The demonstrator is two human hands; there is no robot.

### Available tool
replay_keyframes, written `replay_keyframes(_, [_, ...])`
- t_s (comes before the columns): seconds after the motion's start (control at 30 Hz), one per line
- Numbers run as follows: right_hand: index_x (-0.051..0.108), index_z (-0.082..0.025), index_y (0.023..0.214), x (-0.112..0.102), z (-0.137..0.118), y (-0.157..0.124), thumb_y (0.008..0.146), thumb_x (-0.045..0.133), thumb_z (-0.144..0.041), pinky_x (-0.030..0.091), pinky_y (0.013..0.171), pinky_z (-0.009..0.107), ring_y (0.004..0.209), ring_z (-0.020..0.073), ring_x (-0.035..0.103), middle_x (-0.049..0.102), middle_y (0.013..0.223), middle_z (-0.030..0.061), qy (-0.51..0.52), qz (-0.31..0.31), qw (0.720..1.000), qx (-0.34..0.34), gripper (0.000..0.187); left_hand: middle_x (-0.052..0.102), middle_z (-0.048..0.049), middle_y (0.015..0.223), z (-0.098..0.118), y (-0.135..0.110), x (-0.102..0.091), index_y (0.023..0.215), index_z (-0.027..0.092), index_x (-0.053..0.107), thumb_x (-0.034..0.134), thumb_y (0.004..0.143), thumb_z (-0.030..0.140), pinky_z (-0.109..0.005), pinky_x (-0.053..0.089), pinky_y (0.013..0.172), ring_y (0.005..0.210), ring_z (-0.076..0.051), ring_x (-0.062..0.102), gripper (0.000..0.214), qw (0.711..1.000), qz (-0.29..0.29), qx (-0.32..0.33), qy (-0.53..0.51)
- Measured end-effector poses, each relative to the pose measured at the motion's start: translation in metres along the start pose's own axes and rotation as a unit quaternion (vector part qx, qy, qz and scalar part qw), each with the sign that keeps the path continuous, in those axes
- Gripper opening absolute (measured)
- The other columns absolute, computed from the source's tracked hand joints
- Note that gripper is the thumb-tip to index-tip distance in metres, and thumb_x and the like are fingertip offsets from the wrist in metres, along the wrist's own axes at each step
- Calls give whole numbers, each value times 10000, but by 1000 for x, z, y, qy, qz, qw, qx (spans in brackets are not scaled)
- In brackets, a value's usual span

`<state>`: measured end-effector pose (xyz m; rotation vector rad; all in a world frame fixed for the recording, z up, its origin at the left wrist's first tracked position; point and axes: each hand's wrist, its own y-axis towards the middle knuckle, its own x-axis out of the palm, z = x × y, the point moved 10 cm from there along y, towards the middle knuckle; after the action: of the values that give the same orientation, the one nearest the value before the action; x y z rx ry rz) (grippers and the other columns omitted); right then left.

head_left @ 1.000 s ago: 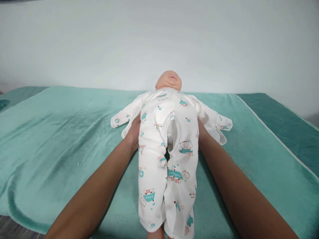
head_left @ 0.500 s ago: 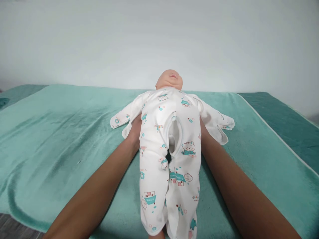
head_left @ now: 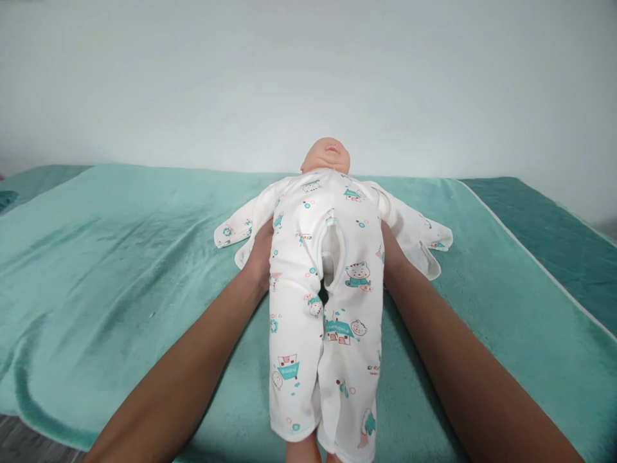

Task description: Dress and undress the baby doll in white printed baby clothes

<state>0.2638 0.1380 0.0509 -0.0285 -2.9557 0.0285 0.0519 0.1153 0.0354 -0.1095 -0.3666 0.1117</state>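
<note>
A baby doll (head_left: 326, 156) faces up in white trousers (head_left: 299, 270) with a bear print and an open crotch. Under it a white baby shirt (head_left: 407, 218) lies with its sleeves spread to both sides. My left hand (head_left: 261, 249) holds the doll's left-hand side as I see it, above the shirt. On the opposite side my right hand (head_left: 393, 252) holds it too. The doll's body hides the fingers of both hands. Its bare feet (head_left: 303, 450) poke out of the trouser legs near the bottom edge.
A light green plush blanket (head_left: 120, 270) spreads under everything, wrinkled on the left. Darker green cloth (head_left: 544, 238) shows past its pale edge on the right. A plain wall (head_left: 308, 71) rises behind. Grey flooring (head_left: 29, 444) shows at the lower left.
The doll's trouser legs have shifted slightly up and left in view, and more of the feet shows. Its head has tilted a little. Both hands stay at its sides.
</note>
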Motion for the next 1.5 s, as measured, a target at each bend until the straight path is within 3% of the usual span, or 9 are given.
replay_keyframes(0.43, [705, -207, 851, -2, 6, 3, 594, 756, -358, 577, 745, 403, 812, 259, 693, 741, 741, 24, 43, 19, 999, 9, 303, 771, -48, 1003, 21, -2, 6, 1042, 159, 756, 706, 686, 269, -418, 545, 954, 1039, -287, 686, 376, 993, -30, 98, 55])
replay_keyframes(0.53, [723, -203, 847, -10, 1, 0, 667, 704, -339, 573, 751, 399, 791, 248, 691, 737, 735, 22, -10, 19, 1000, -17, 227, 768, -53, 1055, 28, -3, 0, 1064, 166, 759, 648, 744, 260, -425, 531, 971, 1051, -281, 680, 352, 984, -9, 137, 114])
replay_keyframes(0.63, [733, -204, 859, -36, -21, -2, 735, 636, -279, 558, 807, 394, 791, 218, 685, 737, 769, 21, -130, 105, 981, -101, 175, 756, -52, 1110, 31, 0, -11, 1106, 189, 742, 605, 782, 235, -420, 521, 982, 1037, -250, 685, 355, 973, 27, 170, 153])
replay_keyframes(0.77, [712, -207, 928, -49, -55, 4, 814, 570, -260, 548, 829, 396, 789, 194, 682, 736, 851, 32, -211, 198, 931, -222, 190, 742, -63, 1108, 51, 7, -19, 1080, 192, 720, 560, 846, 225, -387, 502, 1000, 1043, -211, 674, 285, 937, 93, 253, 224])
replay_keyframes(0.9, [710, -204, 854, -19, -67, 35, 804, 644, -301, 514, 841, 373, 845, 191, 650, 727, 892, 35, -248, 124, 927, -253, 127, 712, -64, 1141, 81, 27, 0, 1055, 197, 714, 547, 882, 252, -361, 483, 1000, 1073, -198, 641, 247, 879, 92, 336, 324])
replay_keyframes(1.07, [661, -188, 811, 10, -54, 64, 802, 697, -439, 462, 737, 315, 795, 162, 587, 699, 907, 28, -237, -46, 957, -158, 253, 737, -63, 976, 75, 76, 18, 883, 175, 716, 659, 826, 385, -362, 492, 908, 966, -217, 648, 226, 915, -21, 233, 330])
replay_keyframes(1.2, [572, -200, 749, 17, -47, 65, 830, 668, -481, 390, 669, 277, 718, 128, 497, 621, 823, -13, -286, -132, 942, -116, 308, 720, -65, 1123, 63, 80, 29, 805, 186, 666, 699, 796, 434, -331, 475, 898, 1027, -208, 637, 251, 930, -127, 153, 308])
replay_keyframes(1.33, [569, -209, 759, 13, -52, 72, 861, 621, -424, 374, 677, 287, 723, 141, 478, 568, 763, -24, -305, -81, 936, -157, 244, 701, -66, 1160, 61, 76, 32, 715, 185, 566, 682, 811, 400, -322, 465, 905, 1046, -195, 624, 263, 931, -148, 148, 300])
replay_keyframes(1.5, [548, -218, 706, 7, -50, 81, 844, 627, -394, 390, 678, 304, 698, 152, 467, 530, 679, -30, -305, -3, 934, -186, 238, 703, -31, 943, 61, 84, 19, 779, 201, 532, 638, 835, 353, -339, 482, 879, 907, -171, 614, 194, 936, -47, 198, 287])
